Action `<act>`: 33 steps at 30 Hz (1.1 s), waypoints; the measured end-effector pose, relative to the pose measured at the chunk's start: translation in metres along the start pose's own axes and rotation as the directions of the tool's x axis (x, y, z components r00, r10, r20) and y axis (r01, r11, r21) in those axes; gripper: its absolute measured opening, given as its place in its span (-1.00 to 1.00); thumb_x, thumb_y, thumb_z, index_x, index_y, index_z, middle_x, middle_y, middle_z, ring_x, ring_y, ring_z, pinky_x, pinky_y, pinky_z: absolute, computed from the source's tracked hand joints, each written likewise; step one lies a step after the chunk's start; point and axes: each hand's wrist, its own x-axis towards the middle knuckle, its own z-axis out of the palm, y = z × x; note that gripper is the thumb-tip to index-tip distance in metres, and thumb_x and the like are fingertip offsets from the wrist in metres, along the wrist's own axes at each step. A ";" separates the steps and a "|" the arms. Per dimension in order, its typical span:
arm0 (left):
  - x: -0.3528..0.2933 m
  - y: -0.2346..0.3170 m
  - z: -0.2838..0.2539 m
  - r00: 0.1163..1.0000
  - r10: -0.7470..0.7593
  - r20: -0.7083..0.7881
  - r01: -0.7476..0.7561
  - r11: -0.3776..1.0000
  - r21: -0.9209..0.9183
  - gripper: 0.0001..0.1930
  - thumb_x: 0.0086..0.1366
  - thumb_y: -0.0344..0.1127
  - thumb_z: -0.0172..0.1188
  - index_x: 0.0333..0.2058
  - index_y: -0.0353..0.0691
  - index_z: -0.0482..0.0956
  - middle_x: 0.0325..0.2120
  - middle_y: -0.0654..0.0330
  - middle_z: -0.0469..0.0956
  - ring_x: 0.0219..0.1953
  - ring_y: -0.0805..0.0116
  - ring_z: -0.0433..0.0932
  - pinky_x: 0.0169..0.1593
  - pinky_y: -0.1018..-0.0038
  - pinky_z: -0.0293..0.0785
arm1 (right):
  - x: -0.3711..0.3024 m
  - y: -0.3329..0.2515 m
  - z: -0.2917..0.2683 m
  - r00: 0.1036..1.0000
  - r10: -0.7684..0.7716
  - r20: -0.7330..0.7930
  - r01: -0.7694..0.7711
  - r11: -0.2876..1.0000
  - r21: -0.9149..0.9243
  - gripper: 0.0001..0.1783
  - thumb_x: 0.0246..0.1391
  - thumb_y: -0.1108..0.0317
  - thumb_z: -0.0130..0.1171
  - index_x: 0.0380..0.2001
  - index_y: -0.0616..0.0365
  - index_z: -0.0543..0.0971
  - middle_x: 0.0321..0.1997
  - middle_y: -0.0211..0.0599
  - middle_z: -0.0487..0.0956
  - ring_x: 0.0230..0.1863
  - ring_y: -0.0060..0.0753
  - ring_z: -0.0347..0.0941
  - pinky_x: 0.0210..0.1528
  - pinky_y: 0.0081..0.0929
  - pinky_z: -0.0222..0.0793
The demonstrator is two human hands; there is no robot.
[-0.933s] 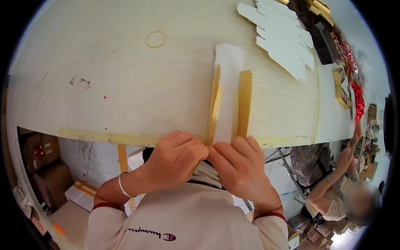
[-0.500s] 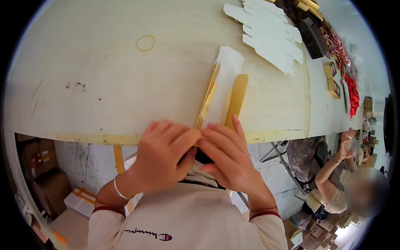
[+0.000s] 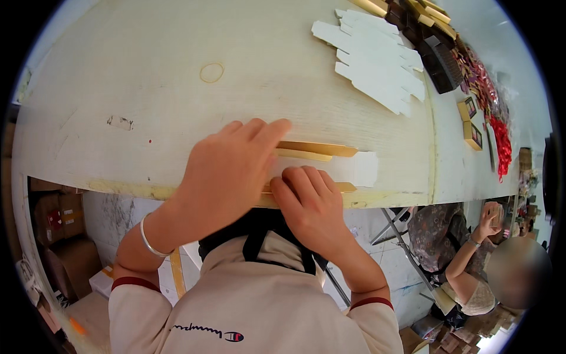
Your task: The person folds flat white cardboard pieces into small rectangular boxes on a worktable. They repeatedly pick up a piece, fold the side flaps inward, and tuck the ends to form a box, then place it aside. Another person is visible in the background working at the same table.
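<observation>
A part-folded cardboard box (image 3: 357,167), gold outside and white inside, lies lengthwise along the table's near edge with its long side panels raised. My left hand (image 3: 231,165), a silver bangle on its wrist, closes over the box's left end, its fingers bent around the far gold panel. The thumb is mostly hidden. My right hand (image 3: 312,203) reaches over the near panel from the front, fingers curled down onto it and into the trough. Its thumb is out of sight beneath.
Flat white box blanks (image 3: 377,65) are piled at the back right. Beyond them stand a dark plastic tray (image 3: 442,64), small gold boxes (image 3: 472,135) and red ribbon (image 3: 500,144). A rubber band (image 3: 211,72) lies farther back. Another person (image 3: 471,268) sits at the right, one hand raised.
The box has turned from pointing away from me to lying along the table edge. My left hand has moved up over its end; my right hand now grips its near side.
</observation>
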 end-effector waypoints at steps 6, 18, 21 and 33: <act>0.008 -0.015 0.005 0.999 0.003 0.046 -0.012 0.982 0.188 -0.90 0.08 -0.45 0.24 -0.38 -0.22 0.54 -0.46 0.20 0.47 -0.38 0.15 0.45 -0.35 0.34 0.40 | -0.006 0.002 -0.018 0.989 0.114 0.097 -0.115 0.993 0.009 -0.80 -0.26 0.47 0.12 -0.43 0.19 0.46 -0.44 -0.29 0.31 -0.37 -0.32 0.32 -0.38 -0.45 0.26; 0.072 -0.026 0.030 0.618 0.740 0.267 -0.780 0.620 0.085 -0.84 -0.07 -0.32 0.31 -0.47 -0.13 0.53 -0.44 0.31 0.42 -0.31 0.33 0.41 -0.23 0.37 0.39 | -0.024 0.036 -0.066 0.999 0.009 0.043 -0.014 0.994 0.105 -0.60 -0.14 0.56 0.23 -0.12 0.19 0.58 -0.03 -0.13 0.47 -0.08 -0.12 0.44 -0.09 -0.30 0.39; 0.081 -0.007 0.022 0.629 0.756 0.180 -0.776 0.602 0.187 -0.73 -0.11 -0.27 0.33 -0.36 -0.10 0.59 -0.32 0.29 0.47 -0.28 0.33 0.43 -0.19 0.39 0.40 | -0.029 0.056 -0.057 0.980 -0.073 0.185 0.038 0.982 0.186 -0.57 -0.16 0.56 0.21 -0.10 0.25 0.54 -0.11 -0.16 0.47 -0.14 -0.15 0.43 -0.11 -0.32 0.38; -0.017 -0.022 -0.005 0.843 0.517 0.151 -0.510 0.856 -0.087 -0.66 -0.11 -0.12 0.39 -0.37 -0.13 0.54 -0.14 0.25 0.49 -0.28 0.29 0.46 -0.24 0.41 0.47 | -0.014 0.043 -0.061 0.923 -0.214 0.320 0.118 0.948 0.294 -0.60 -0.11 0.45 0.14 -0.12 0.34 0.50 -0.36 -0.30 0.44 -0.28 -0.30 0.40 -0.18 -0.38 0.37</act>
